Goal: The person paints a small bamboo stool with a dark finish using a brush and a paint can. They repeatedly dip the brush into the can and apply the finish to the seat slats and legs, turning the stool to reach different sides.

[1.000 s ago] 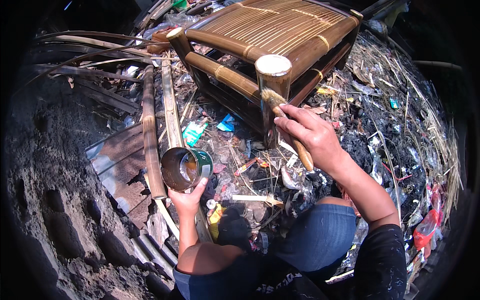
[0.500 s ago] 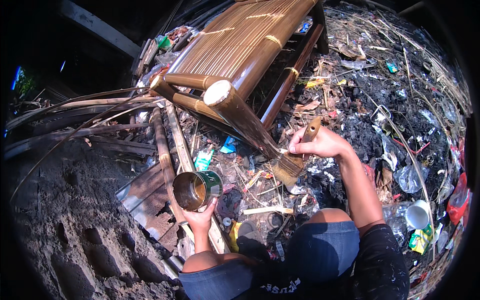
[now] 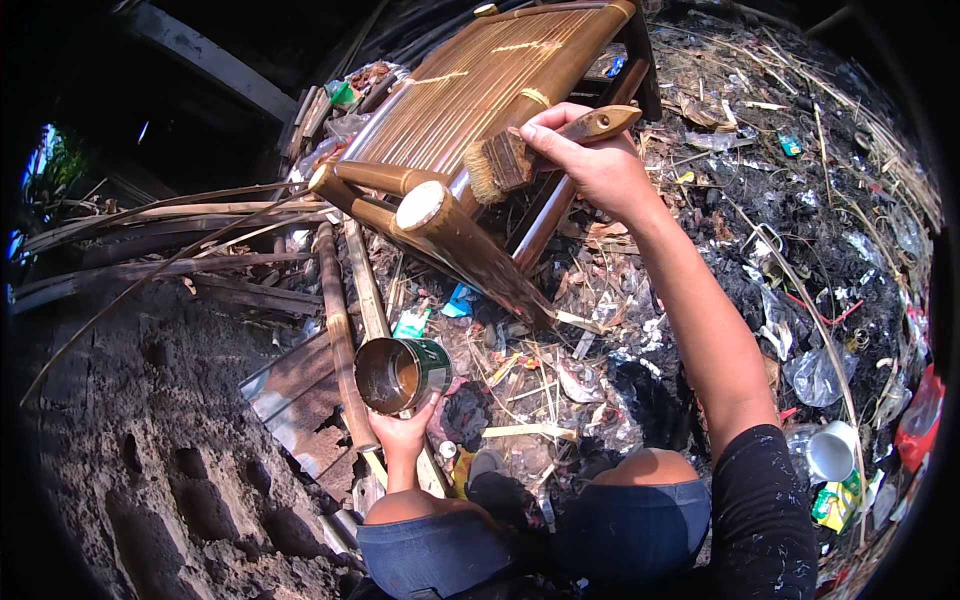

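My right hand (image 3: 590,165) grips a wide paintbrush (image 3: 510,165) by its wooden handle, whose end with a hole points to the right. The bristles are at the side rail of a bamboo bench (image 3: 450,95); whether they touch it I cannot tell. The bench has a slatted top, and its near leg (image 3: 465,240) shows a pale cut end. My left hand (image 3: 402,430) holds a green tin can (image 3: 430,368) from below, tilted so its mouth faces me. Some brownish liquid appears inside the can. The fingers behind the can are partly hidden.
Bamboo poles (image 3: 340,330) and long strips (image 3: 170,265) lie at the left. A rusty metal sheet (image 3: 300,400) is beside the poles. Litter and dark charred debris cover the ground at right, with a white cup (image 3: 832,450) and a red plastic bag (image 3: 918,420).
My right hand has carried the paintbrush up and away from the foot of the near leg to the bench's side rail. My left hand and the can have barely moved.
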A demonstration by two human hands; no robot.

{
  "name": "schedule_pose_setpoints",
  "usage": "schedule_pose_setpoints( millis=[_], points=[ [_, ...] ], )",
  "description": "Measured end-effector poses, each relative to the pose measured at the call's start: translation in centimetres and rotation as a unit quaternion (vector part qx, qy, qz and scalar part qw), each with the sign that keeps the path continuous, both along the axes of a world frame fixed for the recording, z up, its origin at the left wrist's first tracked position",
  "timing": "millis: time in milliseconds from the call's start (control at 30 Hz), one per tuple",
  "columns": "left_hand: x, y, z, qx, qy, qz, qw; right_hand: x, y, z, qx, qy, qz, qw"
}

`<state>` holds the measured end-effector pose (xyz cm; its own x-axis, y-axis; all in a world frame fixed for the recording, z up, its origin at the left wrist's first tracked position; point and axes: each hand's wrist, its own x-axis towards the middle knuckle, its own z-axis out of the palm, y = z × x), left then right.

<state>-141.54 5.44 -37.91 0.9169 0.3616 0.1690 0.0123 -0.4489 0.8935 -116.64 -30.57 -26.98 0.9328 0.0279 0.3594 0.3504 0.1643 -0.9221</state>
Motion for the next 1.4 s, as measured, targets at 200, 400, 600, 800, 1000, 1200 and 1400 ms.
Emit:
schedule_pose_setpoints(
  millis=[200,400,600,800,1000,1200,1400],
  points=[
    [0.9,-1.7,0.5,-0.012,-0.024,-0.02,0.999,6.6,2.8,1.5,-0.252,-0.204,-0.199,0.925],
    [-0.1,-0.4,-0.2,-0.072,-0.029,0.004,0.997,5.5,1.6,1.8,-0.266,-0.075,-0.086,0.957],
    [0.9,1.1,-0.7,-0.077,-0.048,-0.009,0.996,2.1,1.3,-1.2,-0.119,-0.068,0.001,0.991],
    [1.5,1.0,-0.4,-0.071,-0.054,-0.015,0.996,1.9,-1.4,-2.9,-0.171,-0.086,-0.222,0.956],
    [0.9,1.7,0.7,-0.086,-0.053,-0.009,0.995,-2.1,0.1,-3.4,-0.314,-0.047,-0.193,0.928],
    [0.9,2.9,0.6,-0.11,-0.054,0.0,0.992,-6.8,-3.2,-6.3,-0.254,0.115,-0.134,0.951],
    [3.3,5.3,4.4,-0.054,-0.029,0.008,0.998,-11.7,-8.6,-3.2,-0.441,0.219,-0.043,0.869]
  ],
)
